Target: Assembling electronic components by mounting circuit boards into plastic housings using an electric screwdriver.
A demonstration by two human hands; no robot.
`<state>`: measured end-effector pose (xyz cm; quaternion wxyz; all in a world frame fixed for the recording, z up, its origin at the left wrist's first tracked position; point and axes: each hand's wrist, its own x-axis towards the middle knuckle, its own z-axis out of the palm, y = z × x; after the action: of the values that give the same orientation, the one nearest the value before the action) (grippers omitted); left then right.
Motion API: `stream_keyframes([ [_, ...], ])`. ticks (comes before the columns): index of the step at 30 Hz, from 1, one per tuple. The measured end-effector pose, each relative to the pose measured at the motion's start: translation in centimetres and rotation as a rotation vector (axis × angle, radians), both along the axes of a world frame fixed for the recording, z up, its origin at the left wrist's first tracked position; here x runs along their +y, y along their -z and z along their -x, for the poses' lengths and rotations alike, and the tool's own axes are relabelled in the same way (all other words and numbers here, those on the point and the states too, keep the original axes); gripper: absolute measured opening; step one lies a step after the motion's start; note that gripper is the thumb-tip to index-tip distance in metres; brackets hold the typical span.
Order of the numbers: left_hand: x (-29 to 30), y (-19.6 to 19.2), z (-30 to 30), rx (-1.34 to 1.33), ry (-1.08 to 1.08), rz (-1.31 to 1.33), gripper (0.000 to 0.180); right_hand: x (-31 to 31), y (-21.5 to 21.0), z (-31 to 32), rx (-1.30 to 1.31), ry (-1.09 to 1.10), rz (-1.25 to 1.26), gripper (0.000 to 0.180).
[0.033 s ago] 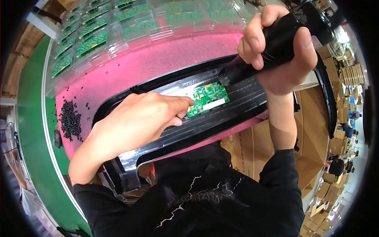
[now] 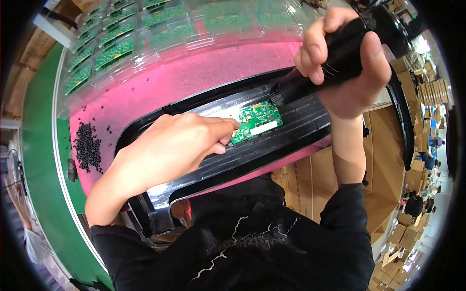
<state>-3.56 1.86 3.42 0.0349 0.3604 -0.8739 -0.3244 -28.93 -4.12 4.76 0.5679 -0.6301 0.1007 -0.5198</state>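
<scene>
While the head view looks down on the work, a green circuit board (image 2: 250, 124) shows small mounted parts and a white strip along its near edge, lying slightly aslant on the floor of a long black housing (image 2: 301, 116), between its far and near rims. The left hand (image 2: 177, 140) reaches over the housing's left part, index finger extended with its tip on the board's left end, the other fingers curled under; whether the thumb grips anything I cannot tell. The right hand (image 2: 349, 89) is closed around a thick black cylindrical tool (image 2: 344, 48), whose tip slants down to the board's far right corner; I cannot tell whether they touch. Bare housing floor runs rightward from the board. Beyond the far rim, a pink mat (image 2: 189, 63) gives fairly open room, reaching to clear trays (image 2: 194, 43) of green boards along the desk's far side. A heap of small black pieces (image 2: 88, 148) sits by the mat's left edge. Past the near rim, right of centre, is a cardboard box (image 2: 313, 177).
</scene>
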Motion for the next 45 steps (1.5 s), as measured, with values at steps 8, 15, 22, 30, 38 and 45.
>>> stream_keyframes([
  [8,-0.4,1.5,0.3,0.374,-0.093,0.138,0.016,4.4,-4.2,-0.5,-0.340,-0.027,-0.037,0.043],
  [15,-0.5,1.7,0.2,0.611,-0.075,0.309,0.018,5.1,-4.2,-0.5,-0.430,0.000,0.042,0.041],
  [22,-0.9,1.2,-0.1,0.690,-0.086,0.379,0.019,4.6,-4.3,-1.2,-0.257,-0.009,0.104,0.048],
  [30,-0.9,1.7,-0.4,0.499,-0.262,0.593,0.014,3.1,-3.4,-2.5,-0.076,-0.119,0.169,0.056],
  [38,-1.3,1.9,-0.3,0.457,-0.403,0.528,0.008,3.1,-0.7,-5.3,-0.116,0.036,0.071,0.058],
  [45,-1.7,2.5,-0.6,0.371,-0.387,0.532,0.010,2.7,-0.2,-5.6,-0.091,0.018,0.026,0.058],
])
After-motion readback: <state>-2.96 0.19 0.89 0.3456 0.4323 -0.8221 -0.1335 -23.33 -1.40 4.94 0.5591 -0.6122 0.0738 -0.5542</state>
